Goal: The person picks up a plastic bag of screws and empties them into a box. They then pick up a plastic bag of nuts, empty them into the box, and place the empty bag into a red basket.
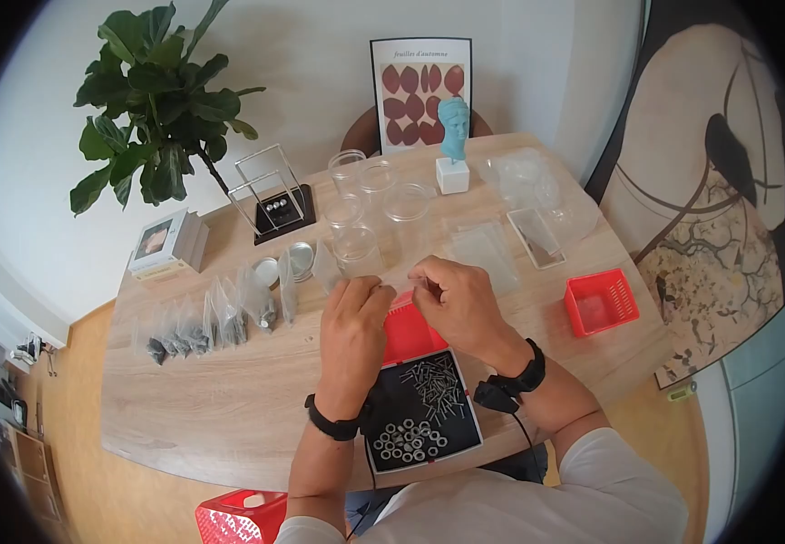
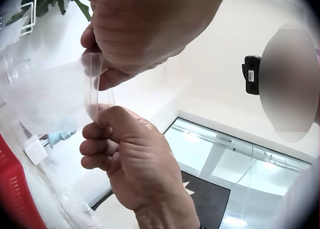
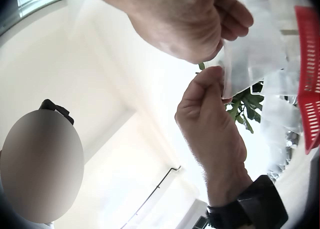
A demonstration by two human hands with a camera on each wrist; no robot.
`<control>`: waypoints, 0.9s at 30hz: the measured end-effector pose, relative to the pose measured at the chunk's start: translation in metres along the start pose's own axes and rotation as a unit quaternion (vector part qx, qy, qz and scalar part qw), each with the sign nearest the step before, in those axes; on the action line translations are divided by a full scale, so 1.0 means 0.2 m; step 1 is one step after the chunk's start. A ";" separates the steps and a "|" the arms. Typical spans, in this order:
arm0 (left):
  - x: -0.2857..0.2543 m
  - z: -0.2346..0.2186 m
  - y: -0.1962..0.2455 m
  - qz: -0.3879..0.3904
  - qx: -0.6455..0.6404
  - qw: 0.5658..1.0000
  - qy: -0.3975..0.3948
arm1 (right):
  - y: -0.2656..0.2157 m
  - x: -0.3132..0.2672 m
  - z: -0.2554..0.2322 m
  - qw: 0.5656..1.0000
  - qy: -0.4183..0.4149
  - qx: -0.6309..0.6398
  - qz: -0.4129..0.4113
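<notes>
A clear plastic bag [image 2: 55,96] is held between both hands above a red basket [image 1: 415,331]. My left hand [image 1: 353,331] pinches one side of its mouth. At the other side, my right hand [image 1: 460,304] pinches the edge between thumb and forefinger. In the right wrist view the bag [image 3: 252,59] hangs flat from the fingers, with nothing showing inside. Just in front of the body lies a black tray [image 1: 392,390] with a white rim; it holds a pile of bolts [image 1: 436,385] and a group of nuts [image 1: 408,442].
Filled small bags [image 1: 179,335] line the left side, near metal lids [image 1: 300,258]. Clear jars [image 1: 356,245] stand behind the hands. Flat bags [image 1: 485,258], a white-framed dish [image 1: 536,238] and another red basket [image 1: 601,302] lie right. A blue bust [image 1: 453,136] stands at the back.
</notes>
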State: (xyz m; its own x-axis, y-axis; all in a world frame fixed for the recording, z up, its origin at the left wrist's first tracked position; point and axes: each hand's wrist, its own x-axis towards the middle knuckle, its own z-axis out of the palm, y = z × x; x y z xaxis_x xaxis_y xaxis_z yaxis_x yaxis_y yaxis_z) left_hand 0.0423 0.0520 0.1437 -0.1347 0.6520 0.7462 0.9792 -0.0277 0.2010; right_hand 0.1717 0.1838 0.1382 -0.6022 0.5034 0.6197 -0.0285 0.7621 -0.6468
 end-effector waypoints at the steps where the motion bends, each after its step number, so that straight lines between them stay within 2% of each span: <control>1: 0.00 0.01 0.00 -0.011 0.003 1.000 -0.003 | 0.00 0.00 0.00 1.000 0.019 0.003 -0.005; 5: 0.04 -0.01 0.06 -0.057 0.023 0.998 -0.018 | 0.00 0.01 -0.02 1.000 -0.007 -0.011 -0.015; 7: 0.02 0.00 0.03 -0.050 0.020 0.998 -0.020 | 0.01 0.01 -0.03 0.998 -0.046 -0.043 -0.026; 9: 0.02 -0.01 0.01 -0.043 0.019 0.999 -0.021 | 0.03 0.01 -0.02 0.998 -0.034 -0.035 -0.031; 11: 0.01 -0.03 0.01 -0.074 -0.034 0.997 -0.001 | 0.01 0.02 -0.03 0.999 -0.022 -0.026 -0.036; 13: 0.00 -0.02 -0.01 -0.096 -0.060 0.994 0.010 | -0.04 0.02 -0.04 0.993 -0.035 0.053 0.097; 15: 0.00 -0.01 -0.01 -0.117 -0.085 0.989 0.021 | -0.01 0.01 -0.02 0.992 -0.021 0.087 0.092; 17: 0.02 -0.01 0.02 -0.231 -0.097 0.968 0.027 | 0.00 0.01 -0.01 0.989 -0.008 0.120 0.085; 19: 0.00 0.01 -0.03 -0.240 -0.107 0.965 0.008 | -0.01 0.01 -0.01 0.967 -0.013 0.198 0.161; 21: -0.02 0.03 -0.07 -0.250 -0.117 0.961 -0.010 | -0.01 0.01 0.00 0.965 -0.019 0.205 0.163; 22: -0.01 0.04 -0.09 -0.320 -0.267 0.909 0.004 | -0.01 0.00 0.01 0.963 -0.024 0.213 0.165; 23: -0.01 0.05 -0.10 -0.380 -0.409 0.829 0.018 | 0.00 0.00 0.02 0.963 -0.023 0.213 0.164; 24: -0.02 0.06 -0.11 -0.379 -0.409 0.830 0.019 | 0.02 -0.01 0.03 0.976 -0.028 0.170 0.130; 25: -0.03 0.06 -0.12 -0.368 -0.484 0.793 0.035 | 0.04 -0.01 0.05 0.987 -0.032 0.126 0.096; 26: -0.04 0.06 -0.13 -0.355 -0.555 0.750 0.050 | 0.05 -0.01 0.05 0.987 -0.032 0.126 0.096; 27: -0.04 0.07 -0.14 -0.355 -0.555 0.751 0.050 | 0.06 -0.01 0.06 0.991 -0.039 0.098 0.080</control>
State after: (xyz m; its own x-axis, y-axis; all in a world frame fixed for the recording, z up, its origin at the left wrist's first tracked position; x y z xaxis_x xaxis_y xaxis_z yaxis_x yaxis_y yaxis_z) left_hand 0.0179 0.0585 0.1221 -0.6280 0.7421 0.2343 -0.0672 -0.3517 0.9337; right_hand 0.1632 0.1861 0.1236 -0.6716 0.5727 0.4701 -0.0770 0.5771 -0.8130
